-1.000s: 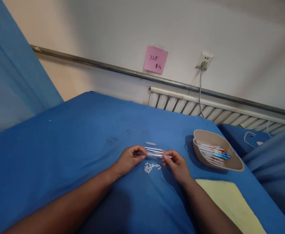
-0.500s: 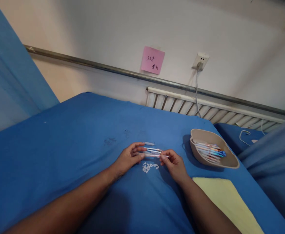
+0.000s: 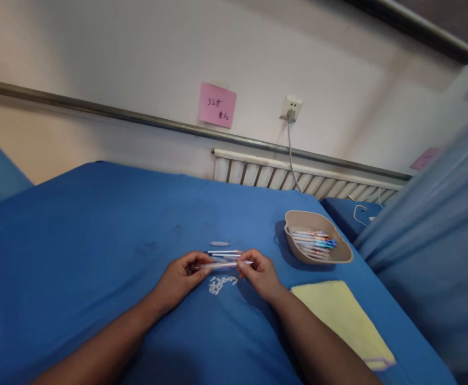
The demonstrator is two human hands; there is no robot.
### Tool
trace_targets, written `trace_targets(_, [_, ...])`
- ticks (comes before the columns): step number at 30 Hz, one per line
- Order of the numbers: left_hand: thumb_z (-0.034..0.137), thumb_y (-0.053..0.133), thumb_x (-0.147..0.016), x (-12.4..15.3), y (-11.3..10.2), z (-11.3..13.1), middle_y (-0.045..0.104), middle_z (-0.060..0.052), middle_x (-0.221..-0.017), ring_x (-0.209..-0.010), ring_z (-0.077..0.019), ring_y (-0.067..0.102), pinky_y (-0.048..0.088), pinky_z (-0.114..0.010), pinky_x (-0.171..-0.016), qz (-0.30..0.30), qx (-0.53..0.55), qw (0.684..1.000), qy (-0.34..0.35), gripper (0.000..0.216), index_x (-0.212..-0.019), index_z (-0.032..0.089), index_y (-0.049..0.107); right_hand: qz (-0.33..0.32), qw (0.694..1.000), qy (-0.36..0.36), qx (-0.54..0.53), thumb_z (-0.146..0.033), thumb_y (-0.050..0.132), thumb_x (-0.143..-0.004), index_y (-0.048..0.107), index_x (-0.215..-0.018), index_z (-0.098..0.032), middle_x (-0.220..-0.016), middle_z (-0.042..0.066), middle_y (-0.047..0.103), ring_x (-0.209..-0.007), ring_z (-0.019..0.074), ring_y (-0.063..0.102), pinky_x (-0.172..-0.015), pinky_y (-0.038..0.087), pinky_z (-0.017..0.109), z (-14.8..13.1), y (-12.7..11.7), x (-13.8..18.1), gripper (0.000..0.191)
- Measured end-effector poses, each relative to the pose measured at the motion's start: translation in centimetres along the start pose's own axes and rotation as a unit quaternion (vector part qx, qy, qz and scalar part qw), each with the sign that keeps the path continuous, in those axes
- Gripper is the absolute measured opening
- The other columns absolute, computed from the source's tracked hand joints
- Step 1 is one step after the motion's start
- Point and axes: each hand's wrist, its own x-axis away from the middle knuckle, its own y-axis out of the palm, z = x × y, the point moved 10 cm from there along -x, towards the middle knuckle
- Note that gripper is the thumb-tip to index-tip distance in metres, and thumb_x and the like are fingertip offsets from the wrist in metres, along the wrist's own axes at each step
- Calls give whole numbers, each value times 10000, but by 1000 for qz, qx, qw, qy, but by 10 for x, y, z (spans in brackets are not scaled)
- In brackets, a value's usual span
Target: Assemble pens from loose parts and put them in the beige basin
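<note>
Both my hands hold one thin pale pen (image 3: 223, 264) level above the blue tablecloth (image 3: 98, 224). My left hand (image 3: 180, 277) pinches its left end, my right hand (image 3: 260, 274) pinches its right end. Just beyond the held pen lie one or two more pens (image 3: 224, 252) and a small clear cap (image 3: 219, 244). Under my hands sits a little heap of several tiny white pieces (image 3: 219, 283).
A beige tray (image 3: 318, 258) with several coloured pens (image 3: 313, 241) stands at the right. A yellow cloth (image 3: 340, 315) lies at the near right. A blue curtain (image 3: 438, 224) hangs at the right; a radiator (image 3: 298, 175), a socket and a pink note (image 3: 217, 105) are on the wall.
The view has swung to the right and up, so everything sits further left in the frame. My hands keep the same pinch on the pen; my left fingers have closed more.
</note>
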Motion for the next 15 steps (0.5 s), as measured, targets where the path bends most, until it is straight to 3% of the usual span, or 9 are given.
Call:
trace_targets(4, [372,709,-643,0,1,-1,656,-50,-948,-849,-199,611,484,-332,-800,-3,12,1000,-9,417,-997,185,594,-13,1000,-14,18,-433,581,-777,566,-775,-191,-629,-35,565,-544,100,531,-550,437,218,1,6,-2,243])
trace_targets(8, [413,713,-634,0,2,-2,665,-52,-912,-840,-206,619,494,-363,-816,-7,21,999,-24,419,-973,189,615,-41,993,-58,95,-386,540,-819,609,-820,-199,-658,-23,596,-580,113,548,-562,440,219,-11,11,0,199])
trace_targets(12, [421,730,-605,1,8,1,664,-50,-882,-846,-225,618,496,-390,-828,-30,0,999,-16,430,-955,193,629,-109,937,-180,277,-300,508,-855,640,-930,-224,-841,17,664,-768,147,593,-719,447,252,-41,31,14,170])
trace_targets(15, [414,729,-606,2,15,3,668,-54,-931,-862,-230,615,496,-386,-831,-61,-16,998,-8,446,-988,209,625,-134,891,-221,374,-285,481,-872,623,-993,-220,-878,38,666,-807,163,594,-743,442,259,-50,45,26,197])
